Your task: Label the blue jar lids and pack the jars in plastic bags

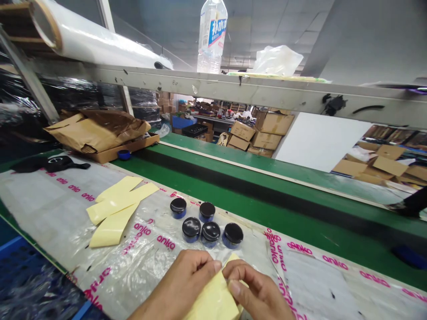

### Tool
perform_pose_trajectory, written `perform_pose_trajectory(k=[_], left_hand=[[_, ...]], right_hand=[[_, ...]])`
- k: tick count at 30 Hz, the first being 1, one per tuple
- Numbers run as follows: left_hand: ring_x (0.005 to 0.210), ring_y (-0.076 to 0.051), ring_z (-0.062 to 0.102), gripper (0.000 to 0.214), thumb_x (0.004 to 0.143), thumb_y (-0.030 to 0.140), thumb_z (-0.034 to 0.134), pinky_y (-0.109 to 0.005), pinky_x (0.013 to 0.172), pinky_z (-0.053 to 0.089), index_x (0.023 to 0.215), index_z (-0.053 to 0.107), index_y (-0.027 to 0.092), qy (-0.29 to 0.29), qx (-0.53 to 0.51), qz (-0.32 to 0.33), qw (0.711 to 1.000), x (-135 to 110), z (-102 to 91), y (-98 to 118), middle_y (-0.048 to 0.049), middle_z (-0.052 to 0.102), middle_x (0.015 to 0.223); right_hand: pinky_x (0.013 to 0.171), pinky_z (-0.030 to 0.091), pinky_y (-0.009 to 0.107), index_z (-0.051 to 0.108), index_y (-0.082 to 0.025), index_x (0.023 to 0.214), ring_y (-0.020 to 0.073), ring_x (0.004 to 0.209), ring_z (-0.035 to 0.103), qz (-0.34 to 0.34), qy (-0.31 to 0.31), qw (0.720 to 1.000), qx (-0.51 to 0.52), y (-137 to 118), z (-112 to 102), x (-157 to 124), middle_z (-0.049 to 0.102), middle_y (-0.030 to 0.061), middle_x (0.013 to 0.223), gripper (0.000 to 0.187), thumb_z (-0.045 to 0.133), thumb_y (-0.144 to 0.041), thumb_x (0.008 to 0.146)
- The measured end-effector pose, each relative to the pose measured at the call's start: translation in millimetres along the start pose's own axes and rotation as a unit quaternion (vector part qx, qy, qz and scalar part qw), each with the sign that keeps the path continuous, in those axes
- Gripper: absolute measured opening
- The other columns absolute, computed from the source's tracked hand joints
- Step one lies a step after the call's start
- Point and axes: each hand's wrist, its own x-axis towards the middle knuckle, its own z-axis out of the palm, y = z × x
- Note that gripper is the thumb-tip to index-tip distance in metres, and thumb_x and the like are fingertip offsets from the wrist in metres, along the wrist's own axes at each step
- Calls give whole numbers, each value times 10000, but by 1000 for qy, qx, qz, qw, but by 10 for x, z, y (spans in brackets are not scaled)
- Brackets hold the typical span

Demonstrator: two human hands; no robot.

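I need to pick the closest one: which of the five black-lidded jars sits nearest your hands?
The black-lidded jar in the middle of the front row of three, just beyond the yellow strip both hands pinch; the others sit to its sides or behind.

Five small black-lidded jars (pixel 206 227) stand clustered on the surface (pixel 50 209). Three loose yellow strips (pixel 116 209) lie to their left, and a fourth yellow strip (pixel 213 298) sits between two hands. One clear water bottle (pixel 212 35) stands on the overhead rail (pixel 267 91). One blue cap (pixel 124 154) sits by the cardboard tray (pixel 133 146).
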Motion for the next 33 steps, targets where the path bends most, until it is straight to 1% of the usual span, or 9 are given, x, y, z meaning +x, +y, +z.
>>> perform_pose_trajectory(k=[5,8,12,15,19,22,26,30,33], left_hand=[[619,-114,352,459,939,557,479,-237,524,246,667,462,187,-13,-11,-7,1000,2,-4,-15,53,380,645],[621,-113,376,458,954,537,465,-235,535,256,657,456,189,-5,32,-1,999,-5,-51,24,55,396,637],[649,-121,475,422,991,417,446,-254,625,293,649,511,180,29,203,94,974,-4,-192,104,34,535,655],[654,-122,512,405,1001,378,436,-258,649,301,671,561,181,31,257,130,957,9,-299,136,24,597,688],[643,-114,456,384,981,413,469,-230,592,300,693,571,180,-8,165,78,983,42,-376,126,43,539,669],[672,-120,439,375,969,429,482,-219,586,312,716,589,175,7,100,51,994,70,-381,108,45,511,674],[685,-116,445,354,956,410,512,-220,593,308,717,611,169,12,87,56,995,80,-340,116,47,525,682],[689,-113,467,342,964,412,514,-216,604,326,770,674,179,12,94,68,993,54,-308,168,48,573,699],[709,-120,500,335,972,410,504,-223,616,332,812,697,188,11,112,80,990,32,-299,198,42,609,731]], right_hand=[[674,422,258,617,-191,722,147,749,535,17,2,1000,24,-14,-15,-15,579,35,932,397,701,-563,831],[668,416,257,636,-181,732,133,720,537,34,10,999,35,-9,-43,-15,594,37,938,396,714,-558,827],[662,442,258,672,-178,773,124,685,558,66,46,996,44,-14,-81,5,622,40,937,396,747,-566,797],[646,460,250,692,-174,779,120,673,566,71,74,993,55,-44,-104,26,628,39,934,408,772,-574,767],[645,479,251,703,-176,778,131,698,572,71,101,990,61,-81,-121,41,632,45,934,397,784,-564,759],[648,489,254,694,-179,766,150,746,572,66,101,990,67,-93,-109,43,627,52,943,383,789,-549,758],[676,502,274,680,-177,747,160,777,580,63,87,991,83,-102,-64,37,631,66,1036,387,803,-544,739],[707,505,301,674,-176,733,136,719,586,74,86,991,75,-120,-34,28,642,74,1156,384,810,-535,729],[727,508,309,675,-189,752,163,779,609,72,89,991,68,-143,-26,23,657,71,1141,369,809,-531,718]])
